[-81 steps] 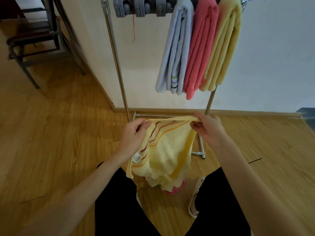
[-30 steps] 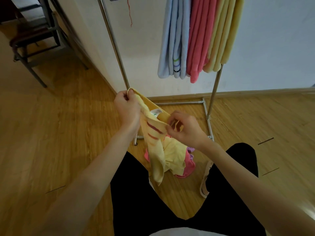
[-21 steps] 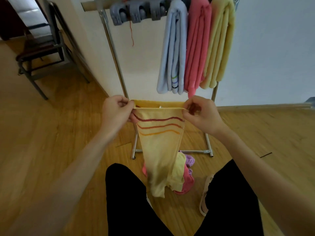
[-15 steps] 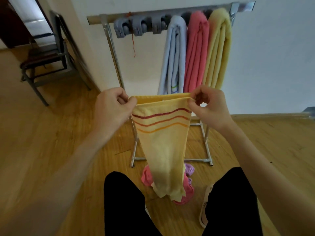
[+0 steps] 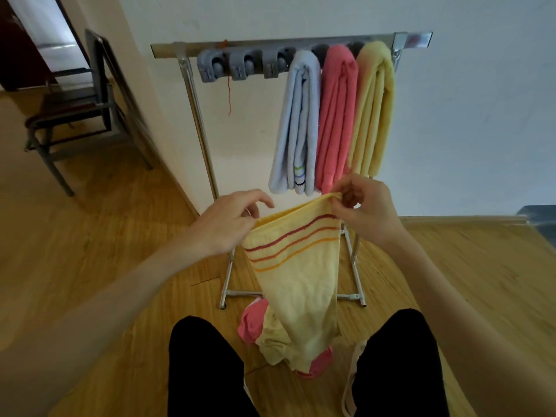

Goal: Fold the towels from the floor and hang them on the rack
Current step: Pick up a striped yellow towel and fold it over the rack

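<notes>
Right hand: pinches top corner of striped yellow towel, frame centre.
Left hand: fingers loosely spread, at towel's other corner, grip unclear.

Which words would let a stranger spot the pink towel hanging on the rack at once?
Find the metal rack against the white wall. Three folded towels hang from its top bar, right of the grey clips. The pink towel is the middle one, between a pale blue towel and a yellow towel.
</notes>
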`<state>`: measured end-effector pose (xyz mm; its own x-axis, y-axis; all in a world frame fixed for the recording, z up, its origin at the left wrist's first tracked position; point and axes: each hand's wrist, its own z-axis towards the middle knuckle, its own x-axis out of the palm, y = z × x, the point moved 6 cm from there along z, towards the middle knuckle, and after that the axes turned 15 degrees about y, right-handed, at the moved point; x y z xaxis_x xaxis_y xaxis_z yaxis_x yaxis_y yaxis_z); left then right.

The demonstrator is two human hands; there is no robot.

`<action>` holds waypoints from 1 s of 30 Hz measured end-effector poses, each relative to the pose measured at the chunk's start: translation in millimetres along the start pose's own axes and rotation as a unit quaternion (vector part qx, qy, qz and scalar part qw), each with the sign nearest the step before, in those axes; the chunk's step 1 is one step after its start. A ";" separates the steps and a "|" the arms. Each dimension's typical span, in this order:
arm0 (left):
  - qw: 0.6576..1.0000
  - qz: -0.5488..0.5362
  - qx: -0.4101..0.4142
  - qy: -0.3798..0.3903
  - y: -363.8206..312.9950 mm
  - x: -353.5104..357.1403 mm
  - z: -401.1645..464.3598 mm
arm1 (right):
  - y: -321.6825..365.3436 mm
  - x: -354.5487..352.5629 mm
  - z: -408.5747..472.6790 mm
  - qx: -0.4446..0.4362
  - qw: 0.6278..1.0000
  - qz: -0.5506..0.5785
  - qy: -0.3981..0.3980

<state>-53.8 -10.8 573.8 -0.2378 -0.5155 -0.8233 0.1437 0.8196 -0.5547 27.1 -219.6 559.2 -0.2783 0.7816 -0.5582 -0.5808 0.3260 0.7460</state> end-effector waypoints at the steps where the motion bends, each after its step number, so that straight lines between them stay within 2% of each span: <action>1: 0.999 -0.019 0.025 0.025 -6.3 6.4 -0.2 | -3.8 1.9 -0.1 0.008 1.000 0.001 0.002; 4: 0.990 0.011 0.066 0.121 -21.4 26.4 -1.2 | -8.7 6.9 0.9 0.016 1.000 -0.001 0.016; 6: 0.980 0.041 0.066 0.181 -23.9 35.9 -3.3 | -7.4 9.9 1.9 0.012 0.999 -0.005 0.035; 14: 0.945 0.078 0.081 0.307 -30.1 38.5 -14.3 | -1.4 19.7 7.9 -0.017 0.997 -0.007 0.081; 17: 0.944 0.145 0.125 0.269 -34.0 37.1 -9.0 | -3.7 26.5 10.9 -0.016 0.996 -0.015 0.090; 20: 0.940 0.224 0.187 0.177 -38.7 33.8 -8.1 | -6.0 27.1 12.0 -0.009 0.997 -0.016 0.080; 22: 0.916 0.302 0.251 0.084 -43.6 30.2 -12.5 | -7.3 24.9 11.4 -0.006 0.997 -0.012 0.073; 24: 0.878 0.370 0.302 0.032 -47.1 32.8 -14.8 | -7.8 24.3 9.8 -0.005 0.997 -0.018 0.078; 27: 0.847 0.396 0.351 0.053 -48.4 42.3 -11.7 | -8.4 25.9 8.8 -0.001 0.996 -0.028 0.088; 30: 0.863 0.391 0.317 0.038 -43.9 39.9 -2.1 | -9.3 25.2 9.7 0.012 0.997 -0.006 0.082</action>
<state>-71.7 -66.8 565.6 0.1105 0.1712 -0.9790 0.7799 0.5956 0.1922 32.9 -197.8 541.7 -0.3944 0.6802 -0.6179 -0.5664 0.3496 0.7463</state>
